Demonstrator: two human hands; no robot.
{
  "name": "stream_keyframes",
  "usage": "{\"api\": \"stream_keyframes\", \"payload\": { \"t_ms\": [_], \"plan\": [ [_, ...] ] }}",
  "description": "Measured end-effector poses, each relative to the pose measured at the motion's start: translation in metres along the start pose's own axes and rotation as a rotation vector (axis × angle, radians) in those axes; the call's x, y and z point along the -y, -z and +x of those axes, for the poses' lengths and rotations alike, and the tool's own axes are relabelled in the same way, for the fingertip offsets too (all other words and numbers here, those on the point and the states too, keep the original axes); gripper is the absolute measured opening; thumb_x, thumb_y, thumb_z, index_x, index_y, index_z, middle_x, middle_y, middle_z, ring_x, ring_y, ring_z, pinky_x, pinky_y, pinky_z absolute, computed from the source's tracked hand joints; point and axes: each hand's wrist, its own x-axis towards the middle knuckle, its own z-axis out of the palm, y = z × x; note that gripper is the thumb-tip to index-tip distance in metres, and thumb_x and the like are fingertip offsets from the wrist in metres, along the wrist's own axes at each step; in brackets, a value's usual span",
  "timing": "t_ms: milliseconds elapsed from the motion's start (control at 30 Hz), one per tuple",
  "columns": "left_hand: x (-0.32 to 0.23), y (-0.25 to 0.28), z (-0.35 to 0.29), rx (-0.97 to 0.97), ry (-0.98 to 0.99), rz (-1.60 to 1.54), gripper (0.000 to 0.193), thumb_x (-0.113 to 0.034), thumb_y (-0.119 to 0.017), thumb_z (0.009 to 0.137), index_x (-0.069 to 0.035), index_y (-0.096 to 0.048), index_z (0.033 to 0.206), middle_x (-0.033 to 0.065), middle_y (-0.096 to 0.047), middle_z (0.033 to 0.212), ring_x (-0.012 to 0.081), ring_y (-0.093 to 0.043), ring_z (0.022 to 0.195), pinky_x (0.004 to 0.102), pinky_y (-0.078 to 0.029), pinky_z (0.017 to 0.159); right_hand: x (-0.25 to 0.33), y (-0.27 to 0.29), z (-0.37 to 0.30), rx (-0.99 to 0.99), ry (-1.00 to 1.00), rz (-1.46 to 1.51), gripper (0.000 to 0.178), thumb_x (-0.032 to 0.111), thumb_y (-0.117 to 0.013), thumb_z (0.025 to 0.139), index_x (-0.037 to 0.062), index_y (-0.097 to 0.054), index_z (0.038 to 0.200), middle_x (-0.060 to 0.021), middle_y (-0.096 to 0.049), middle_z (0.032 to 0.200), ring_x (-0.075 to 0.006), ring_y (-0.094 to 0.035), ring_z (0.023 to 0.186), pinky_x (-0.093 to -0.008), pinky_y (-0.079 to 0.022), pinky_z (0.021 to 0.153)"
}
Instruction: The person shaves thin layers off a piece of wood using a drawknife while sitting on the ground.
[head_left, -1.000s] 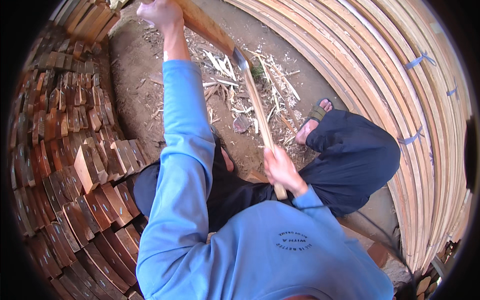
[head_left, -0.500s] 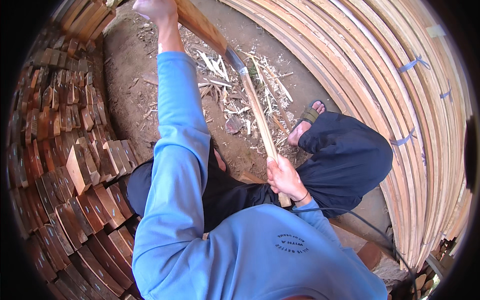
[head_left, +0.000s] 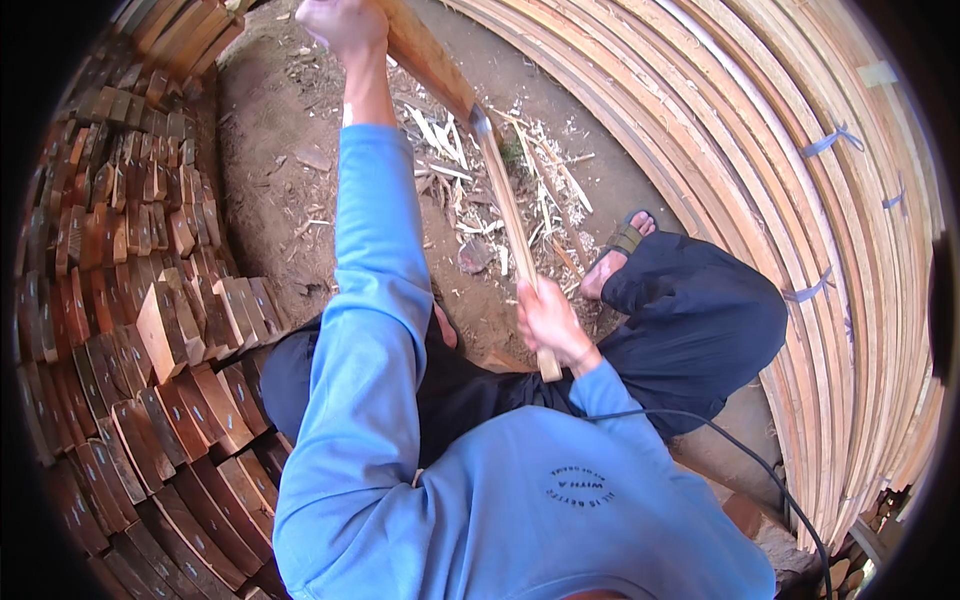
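Observation:
My left hand (head_left: 345, 22), at the top edge, is closed round a thick brown piece of wood (head_left: 430, 58); its fingertips are partly cut off. From the lower end of that wood a short dark metal part (head_left: 481, 123) shows, like a blade. It leads into a long, straight, pale wooden handle (head_left: 510, 205), which slants down to my lap. Near the handle's lower end my right hand (head_left: 552, 318) is wrapped round it, the butt sticking out below the fist. Whether the metal is joined to the brown wood or only lies against it, I cannot tell.
Wood shavings and split slivers (head_left: 530, 190) litter the earth floor between my sandalled feet. A tall stack of short wooden blocks (head_left: 140, 330) stands close at my left. Long, tied wooden strips (head_left: 700, 120) line the right. A black cable (head_left: 745, 440) runs past my right side.
My left hand has shifted right and slightly down with the brown wood. My right hand has moved up and left with the handle, and less of the metal part shows.

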Motion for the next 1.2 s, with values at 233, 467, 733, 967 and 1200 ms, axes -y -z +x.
{"api": "stream_keyframes", "payload": {
  "t_ms": [233, 467, 733, 967, 1200],
  "plan": [
    [-0.005, 0.002, -0.003, 0.035, -0.014, -0.009, 0.026, -0.017, -0.077, 0.089, 0.006, -0.071, 0.099, 0.0100, -0.069, 0.075, 0.0196, -0.065, 0.058, 0.0323, -0.053, 0.055, 0.001, 0.014, -0.051, 0.029, -0.067, 0.111, 0.025, 0.025, -0.043, 0.111, 0.0069, -0.045, 0.093, 0.0012, -0.046, 0.063, -0.0090, -0.046, 0.042, -0.0284, -0.038, 0.035],
    [-0.017, -0.010, -0.019, 0.097, 0.012, -0.001, 0.023, -0.016, -0.075, 0.090, 0.005, -0.069, 0.097, 0.0101, -0.067, 0.073, 0.0209, -0.065, 0.057, 0.0326, -0.053, 0.054, 0.022, 0.020, -0.031, 0.012, -0.112, 0.168, 0.021, 0.026, -0.043, 0.111, 0.0104, -0.044, 0.098, 0.0036, -0.043, 0.068, -0.0059, -0.039, 0.046, -0.0249, -0.037, 0.037],
    [-0.014, 0.028, 0.013, 0.152, 0.099, -0.044, 0.028, -0.021, -0.075, 0.084, 0.004, -0.066, 0.095, 0.0104, -0.065, 0.075, 0.0210, -0.064, 0.060, 0.0333, -0.055, 0.057, 0.027, 0.021, -0.057, 0.084, -0.152, 0.197, 0.018, 0.021, -0.043, 0.110, 0.0081, -0.044, 0.098, 0.0034, -0.042, 0.065, -0.0053, -0.039, 0.043, -0.0249, -0.036, 0.035],
    [-0.026, 0.040, -0.001, 0.420, 0.302, -0.379, 0.028, -0.019, -0.075, 0.085, 0.002, -0.065, 0.100, 0.0118, -0.068, 0.080, 0.0218, -0.066, 0.064, 0.0336, -0.055, 0.059, 0.019, 0.032, -0.039, 0.116, -0.129, 0.234, 0.016, 0.023, -0.044, 0.111, 0.0099, -0.044, 0.102, 0.0025, -0.041, 0.070, -0.0051, -0.035, 0.046, -0.0241, -0.032, 0.036],
    [-0.054, 0.034, -0.021, 0.096, 0.014, 0.152, 0.042, -0.021, -0.081, 0.089, 0.004, -0.064, 0.119, 0.0194, -0.070, 0.112, 0.0264, -0.071, 0.099, 0.0353, -0.057, 0.094, -0.011, 0.004, -0.019, -0.006, -0.035, 0.027, 0.022, 0.026, -0.046, 0.110, 0.0063, -0.047, 0.099, -0.0007, -0.047, 0.064, -0.0099, -0.046, 0.042, -0.0287, -0.039, 0.035]
  ]
}}
